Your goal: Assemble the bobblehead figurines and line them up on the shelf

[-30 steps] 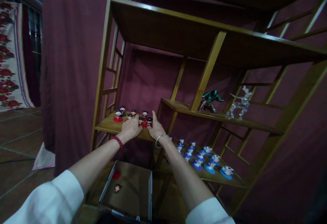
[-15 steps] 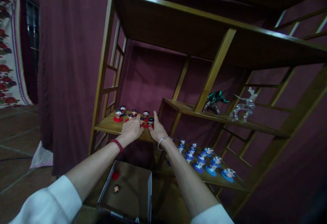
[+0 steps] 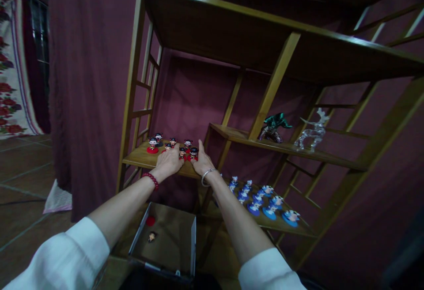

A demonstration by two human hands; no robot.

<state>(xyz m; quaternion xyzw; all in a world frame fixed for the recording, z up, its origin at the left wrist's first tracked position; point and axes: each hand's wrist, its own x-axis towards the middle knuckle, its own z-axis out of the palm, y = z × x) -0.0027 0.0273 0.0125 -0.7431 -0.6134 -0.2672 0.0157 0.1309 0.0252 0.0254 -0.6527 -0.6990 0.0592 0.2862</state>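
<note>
On the left shelf, my left hand (image 3: pixel 168 162) reaches around a small red-and-black doll figurine (image 3: pixel 182 152), thumb at its front and index finger at its far side. Beside it my right hand (image 3: pixel 202 163) holds another doll figurine (image 3: pixel 194 152) by its red base between thumb and stretched index finger. The fingertips are partly hidden. Several similar figurines stand close by, including one on a red base (image 3: pixel 153 145) at the left and one (image 3: pixel 188 144) behind the hands. Another figurine (image 3: pixel 168 147) is partly covered by my left hand.
Below my arms an open cardboard box (image 3: pixel 172 237) holds a red disc (image 3: pixel 150 221) and a small doll piece (image 3: pixel 152 236). Several blue figurines (image 3: pixel 254 206) line the lower right shelf. A clear deer ornament (image 3: pixel 313 133) and a green ornament (image 3: pixel 274 126) stand on the middle shelf.
The view has shifted slightly, so the shelf sits a little higher and further left. Both hands stay at the same two figurines, and the right one stands a little closer to its neighbour.
</note>
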